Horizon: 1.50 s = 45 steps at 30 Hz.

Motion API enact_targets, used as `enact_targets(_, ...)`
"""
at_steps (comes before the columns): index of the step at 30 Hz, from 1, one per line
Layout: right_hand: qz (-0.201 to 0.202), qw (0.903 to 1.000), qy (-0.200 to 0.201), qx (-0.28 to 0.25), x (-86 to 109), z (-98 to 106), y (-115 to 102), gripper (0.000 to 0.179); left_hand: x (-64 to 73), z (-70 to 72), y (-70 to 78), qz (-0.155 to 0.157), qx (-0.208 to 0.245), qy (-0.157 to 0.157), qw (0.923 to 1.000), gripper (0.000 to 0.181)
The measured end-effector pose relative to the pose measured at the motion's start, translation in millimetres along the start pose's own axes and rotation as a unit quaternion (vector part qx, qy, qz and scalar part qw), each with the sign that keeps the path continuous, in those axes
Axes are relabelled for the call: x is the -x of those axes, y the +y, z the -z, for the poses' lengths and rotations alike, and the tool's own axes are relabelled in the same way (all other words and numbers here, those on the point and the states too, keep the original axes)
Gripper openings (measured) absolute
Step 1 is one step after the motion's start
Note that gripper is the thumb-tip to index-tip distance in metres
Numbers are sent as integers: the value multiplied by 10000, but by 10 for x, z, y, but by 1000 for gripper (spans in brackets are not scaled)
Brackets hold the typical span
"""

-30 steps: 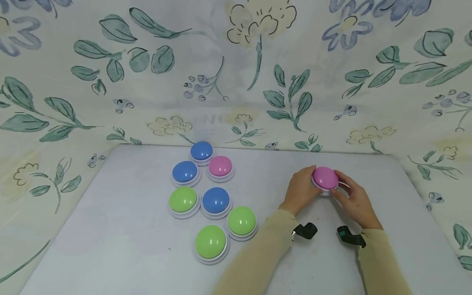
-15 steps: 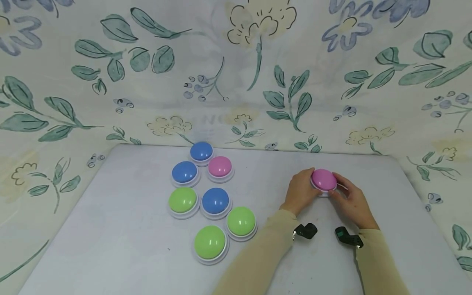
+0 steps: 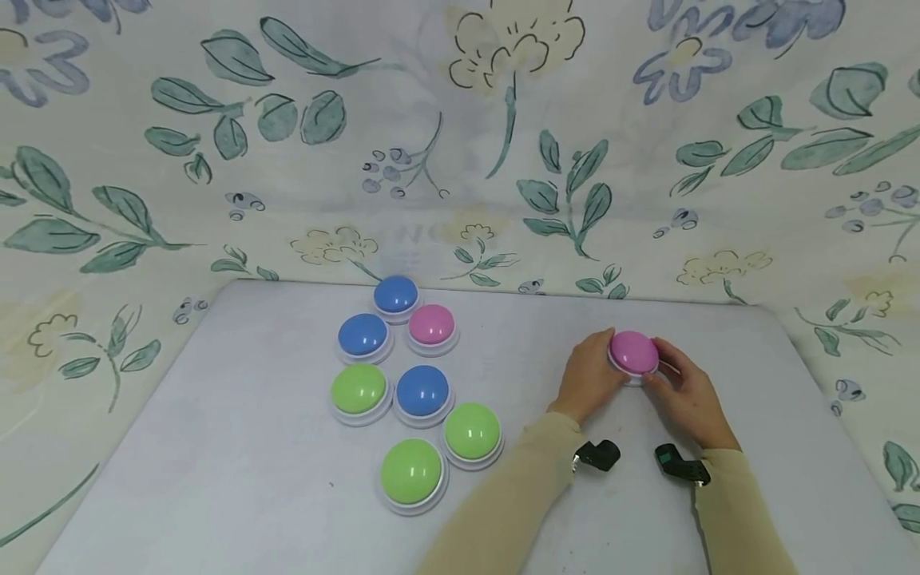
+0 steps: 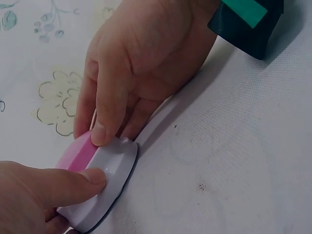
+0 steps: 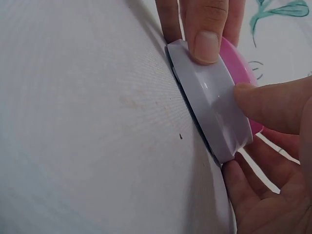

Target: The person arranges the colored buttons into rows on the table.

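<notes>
A pink dome push button (image 3: 634, 352) with a white round base is at the right side of the white table, between both hands. My left hand (image 3: 591, 375) grips its left side, and my right hand (image 3: 691, 399) holds the right side. In the left wrist view the left thumb (image 4: 73, 185) presses on the white base (image 4: 109, 161), while the right thumb lies at the border of pink dome and base. The right wrist view has the base's dark underside rim (image 5: 197, 124) close to the tabletop; whether it fully touches I cannot tell.
Left of the arms stands a loose cluster of similar push buttons: blue (image 3: 422, 390), green (image 3: 472, 431) and one pink (image 3: 431, 325). A floral cloth (image 3: 460, 160) rises behind the table's back edge. Both sleeved wrists carry a small black camera (image 3: 599, 455).
Over the last second the pink button and both hands have shifted very slightly toward the near side of the table. Both hands keep their hold, and the cluster has not moved.
</notes>
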State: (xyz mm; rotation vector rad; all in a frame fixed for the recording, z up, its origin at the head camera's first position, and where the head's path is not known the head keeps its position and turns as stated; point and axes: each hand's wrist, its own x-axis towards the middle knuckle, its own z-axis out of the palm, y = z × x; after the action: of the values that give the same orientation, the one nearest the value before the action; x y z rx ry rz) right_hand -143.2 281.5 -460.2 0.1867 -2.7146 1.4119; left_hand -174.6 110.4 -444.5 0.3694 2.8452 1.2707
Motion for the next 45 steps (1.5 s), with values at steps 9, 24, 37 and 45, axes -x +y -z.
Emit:
enact_targets(9,-192,9994,24,-286,11,10,-33,68,33,89,22,-25,-157,-211,9997,79)
enact_targets(24,303,9940,979,-379,10,-12,-250,61,125,593,146,-24,153,106,9998,76)
enact_targets(37,1164,9899,756,291,26,-119,-569,57,289,1073,83,-212,526,655,9962,73)
enact_targets(45,1217,9905,522,364,9,-260,-728,56,384,1343,72,-328,121,778,9964,75)
